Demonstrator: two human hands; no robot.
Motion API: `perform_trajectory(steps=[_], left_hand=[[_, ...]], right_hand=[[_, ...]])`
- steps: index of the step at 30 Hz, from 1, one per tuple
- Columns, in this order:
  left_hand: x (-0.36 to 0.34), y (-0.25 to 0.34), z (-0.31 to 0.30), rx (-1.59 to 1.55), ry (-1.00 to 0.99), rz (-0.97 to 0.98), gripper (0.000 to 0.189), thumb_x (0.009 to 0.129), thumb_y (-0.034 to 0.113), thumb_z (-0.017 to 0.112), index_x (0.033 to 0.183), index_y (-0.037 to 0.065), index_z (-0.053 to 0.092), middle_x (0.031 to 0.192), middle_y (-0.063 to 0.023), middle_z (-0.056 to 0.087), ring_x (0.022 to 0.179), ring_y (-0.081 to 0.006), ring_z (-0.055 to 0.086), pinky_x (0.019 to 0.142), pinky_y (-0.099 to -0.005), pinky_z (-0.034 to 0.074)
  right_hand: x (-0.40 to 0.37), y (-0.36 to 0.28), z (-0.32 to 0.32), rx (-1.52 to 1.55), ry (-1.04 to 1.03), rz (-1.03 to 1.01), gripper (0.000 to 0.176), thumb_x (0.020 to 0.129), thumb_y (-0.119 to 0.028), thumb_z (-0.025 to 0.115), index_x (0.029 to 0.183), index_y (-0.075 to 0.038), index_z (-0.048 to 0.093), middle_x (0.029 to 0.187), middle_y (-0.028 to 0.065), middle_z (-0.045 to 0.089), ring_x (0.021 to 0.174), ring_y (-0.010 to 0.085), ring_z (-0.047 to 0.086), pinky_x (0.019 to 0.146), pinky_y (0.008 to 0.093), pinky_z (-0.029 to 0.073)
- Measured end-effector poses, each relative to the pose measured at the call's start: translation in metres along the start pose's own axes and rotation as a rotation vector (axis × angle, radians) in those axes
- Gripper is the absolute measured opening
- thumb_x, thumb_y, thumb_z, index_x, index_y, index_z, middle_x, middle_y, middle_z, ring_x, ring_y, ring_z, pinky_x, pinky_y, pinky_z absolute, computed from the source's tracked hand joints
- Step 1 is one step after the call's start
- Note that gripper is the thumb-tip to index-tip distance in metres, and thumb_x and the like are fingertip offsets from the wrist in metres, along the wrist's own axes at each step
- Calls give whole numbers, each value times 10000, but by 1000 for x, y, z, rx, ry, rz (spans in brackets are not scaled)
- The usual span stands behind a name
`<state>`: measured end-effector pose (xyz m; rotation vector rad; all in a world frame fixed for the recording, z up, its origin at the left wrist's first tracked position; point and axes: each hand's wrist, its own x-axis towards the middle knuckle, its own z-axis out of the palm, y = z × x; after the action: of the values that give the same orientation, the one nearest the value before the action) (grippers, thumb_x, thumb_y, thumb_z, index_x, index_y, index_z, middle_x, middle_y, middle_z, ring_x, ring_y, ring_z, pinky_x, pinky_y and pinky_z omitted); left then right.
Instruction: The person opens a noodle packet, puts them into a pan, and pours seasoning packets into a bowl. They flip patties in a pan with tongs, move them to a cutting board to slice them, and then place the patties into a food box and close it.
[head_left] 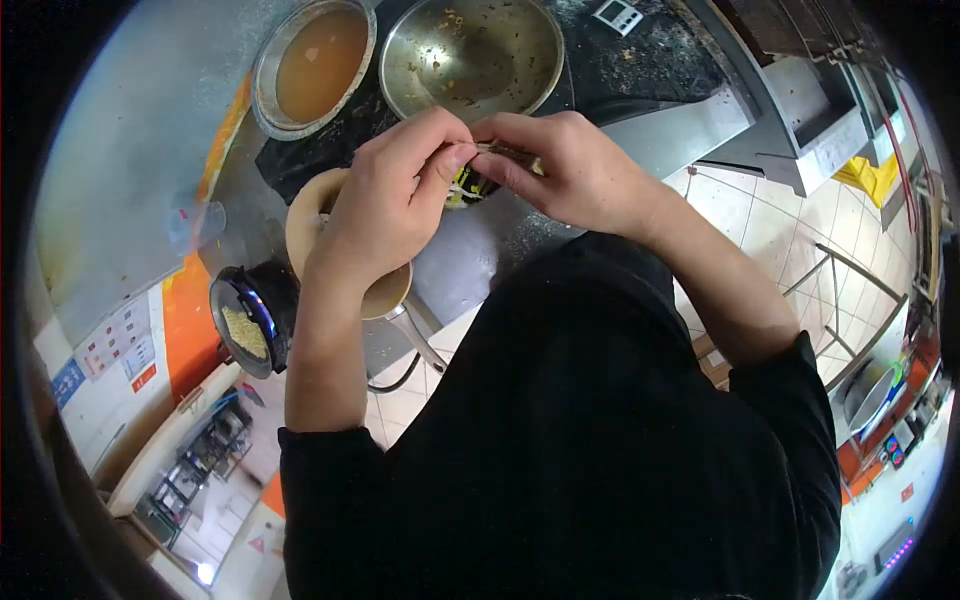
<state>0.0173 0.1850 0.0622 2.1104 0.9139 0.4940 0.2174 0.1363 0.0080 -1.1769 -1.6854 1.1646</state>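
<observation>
My left hand (400, 195) and my right hand (570, 165) meet over the counter, thumbs and fingertips pinched together. Between them is a small dark thing with yellow-green and whitish marks (465, 187), perhaps a packet; the fingers cover most of it. A thin brownish edge shows under the right fingers. Just beyond the hands lies a wide steel bowl (535, 75) with food bits stuck to its inside. Under the left wrist, partly hidden, is a round tan-coloured pot (390, 292) with a metal handle.
A metal basin (264, 85) of brownish liquid stands at the back left. A black cooker (280, 310) with pale grains is at the left. On the dark counter at the back right lies a small white device with a display (618, 15). A metal-framed rack (865, 265) stands on the tiled floor.
</observation>
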Motion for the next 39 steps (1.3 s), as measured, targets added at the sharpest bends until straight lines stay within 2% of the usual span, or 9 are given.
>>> perform_trajectory(steps=[10,14,20,28,32,33,34,36,39], left_hand=[[27,-22,-12,7,-129,-275,118,1000,96,552,977,-12,593,775,-77,574,705,-109,517,634,-276,433],[40,-42,2,62,-72,-160,122,1019,84,519,994,-8,594,752,-71,523,684,-108,457,622,-281,412],[69,-96,32,-221,179,-439,207,1042,153,501,1010,-23,605,749,-29,585,703,-70,481,645,-275,431],[91,-200,49,-353,127,-946,321,962,241,544,1080,-24,681,933,-101,695,839,-181,624,735,-351,511],[95,-198,27,399,-230,-842,331,988,280,506,1056,-4,662,913,-160,698,805,-280,649,706,-417,508],[94,-193,19,626,-374,-737,272,921,174,508,974,-1,709,1016,-269,698,982,-414,676,839,-473,531],[86,-195,16,621,-369,-737,272,921,174,508,974,-1,709,1016,-269,698,982,-414,676,839,-473,531],[63,-200,11,600,79,-760,282,950,191,490,1063,29,692,1049,-246,698,1007,-412,662,883,-476,512],[50,-182,12,327,308,-704,348,1014,302,476,1153,42,662,1055,-206,711,1043,-393,662,908,-458,502]], right_hand=[[58,38,-21,-185,-241,-262,152,916,-148,633,1011,-62,717,804,199,686,774,395,676,707,482,537],[78,38,-37,-306,-327,-159,177,923,-210,622,981,-77,724,808,194,696,788,391,685,712,493,539],[111,73,-35,-606,-232,-260,181,940,-240,631,920,-69,686,757,120,689,706,341,677,638,449,531],[123,117,-14,-728,-55,-286,172,890,-167,603,1023,-114,698,833,152,720,776,331,712,687,451,564],[123,124,-24,-549,127,-140,163,893,-145,625,1033,-113,703,866,168,713,770,346,701,719,430,567],[122,125,-25,-506,259,-236,169,933,-112,579,1059,-57,679,885,179,731,762,305,735,631,373,594],[128,136,-35,-353,222,-91,241,981,-182,577,1113,-59,737,938,174,754,806,408,734,695,460,616],[138,104,-50,-154,176,360,257,1001,-178,542,993,19,706,840,167,727,636,336,703,636,436,617],[155,118,-48,308,26,754,266,1010,-180,553,956,55,663,826,147,680,617,282,673,608,402,625]])
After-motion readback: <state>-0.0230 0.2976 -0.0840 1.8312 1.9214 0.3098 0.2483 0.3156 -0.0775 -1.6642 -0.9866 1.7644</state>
